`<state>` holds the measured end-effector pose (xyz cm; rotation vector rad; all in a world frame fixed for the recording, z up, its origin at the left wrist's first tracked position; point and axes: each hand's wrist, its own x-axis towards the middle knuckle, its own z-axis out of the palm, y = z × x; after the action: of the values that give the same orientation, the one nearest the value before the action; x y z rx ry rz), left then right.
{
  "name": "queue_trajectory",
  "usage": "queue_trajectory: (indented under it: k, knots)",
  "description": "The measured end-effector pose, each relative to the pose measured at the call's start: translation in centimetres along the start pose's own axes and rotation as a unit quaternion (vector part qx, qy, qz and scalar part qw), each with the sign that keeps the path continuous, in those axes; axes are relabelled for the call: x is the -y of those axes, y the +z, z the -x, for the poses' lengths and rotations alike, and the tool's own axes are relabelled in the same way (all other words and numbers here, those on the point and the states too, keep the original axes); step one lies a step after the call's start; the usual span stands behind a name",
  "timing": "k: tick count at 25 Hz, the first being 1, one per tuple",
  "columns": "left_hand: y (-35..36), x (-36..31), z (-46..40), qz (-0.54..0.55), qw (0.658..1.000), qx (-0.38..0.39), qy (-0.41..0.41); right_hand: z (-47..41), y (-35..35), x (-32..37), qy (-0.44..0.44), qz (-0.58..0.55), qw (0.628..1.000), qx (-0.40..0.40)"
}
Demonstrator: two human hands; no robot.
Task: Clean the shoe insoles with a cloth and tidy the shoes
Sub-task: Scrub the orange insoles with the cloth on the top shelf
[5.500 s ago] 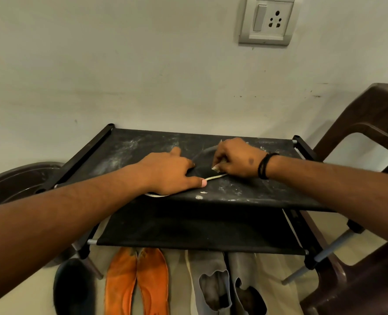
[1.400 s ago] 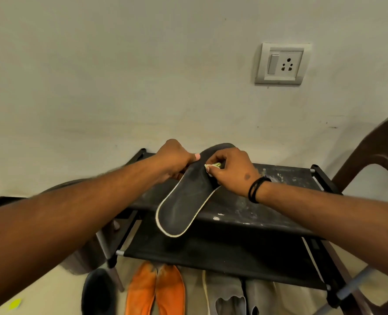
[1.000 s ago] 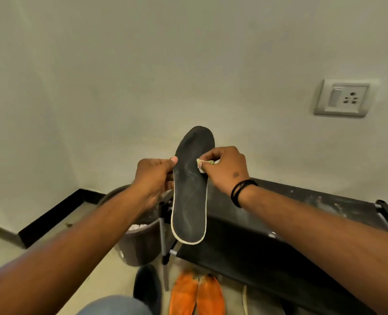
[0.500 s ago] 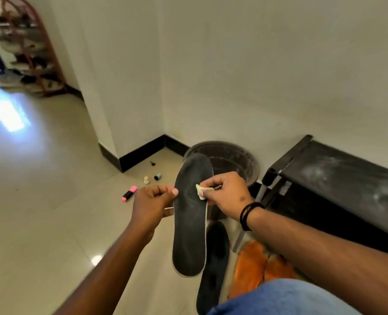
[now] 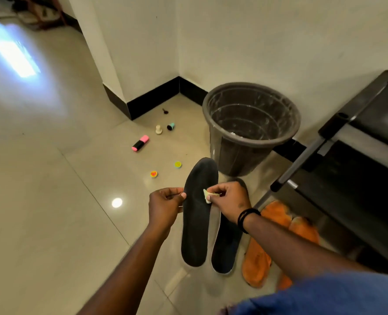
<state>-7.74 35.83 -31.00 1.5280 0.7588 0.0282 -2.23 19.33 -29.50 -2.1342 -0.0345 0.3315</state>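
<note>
Now the left hand point(image 5: 165, 206) is pinching the insole point(image 5: 197, 212) by its left edge, thumb in front, while the right hand point(image 5: 230, 200) is pinching the cloth point(image 5: 207, 196), a small pale wad, and pressing it against the insole's upper half. The insole is hanging upright in the air above the floor point(image 5: 52, 201), toe end up, just in front of a second insole point(image 5: 226, 248) that is lying flat on the tiles beside an orange pair point(image 5: 270, 242).

To wipe well, I judge the left hand should be bracing the insole from behind, since it looks thin and likely to flex away under pressure. Long strokes from toe to heel should be carrying dust off the lower end, not back over cleaned fabric. The bin point(image 5: 251, 126) is standing near, handy for shaking out debris.

The insole is looking dark grey to black, matte, with a pale rim showing along its right edge. Whether dirt is remaining on it, I cannot tell.
</note>
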Motion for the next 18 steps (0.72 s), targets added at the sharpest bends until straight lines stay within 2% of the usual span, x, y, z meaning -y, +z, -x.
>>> queue_trajectory:
  k: [5, 9, 12, 14, 18]
  knots:
    - [1.0, 3.8, -2.0, -0.022, 0.999, 0.001, -0.039, -0.1, 1.5, -1.8, 0.068, -0.019, 0.997, -0.025]
    - [1.4, 5.1, -3.0, -0.05, 0.998, 0.005, -0.04, 0.5, 1.6, -2.4, 0.081, -0.017, 0.996, -0.021]
    - [2.5, 4.5, -1.4, -0.12, 0.992, -0.035, 0.021, 0.7, 1.6, -2.5, 0.092, -0.036, 0.995, -0.019]
    - [3.6, 3.7, 0.5, -0.115, 0.989, -0.048, 0.076, 0.9, 1.9, -2.4, 0.101, -0.054, 0.993, -0.033]
    - [6.6, 2.3, 4.2, -0.075, 0.985, 0.027, 0.151, 2.5, 0.5, -3.0, 0.131, -0.135, 0.979, -0.081]
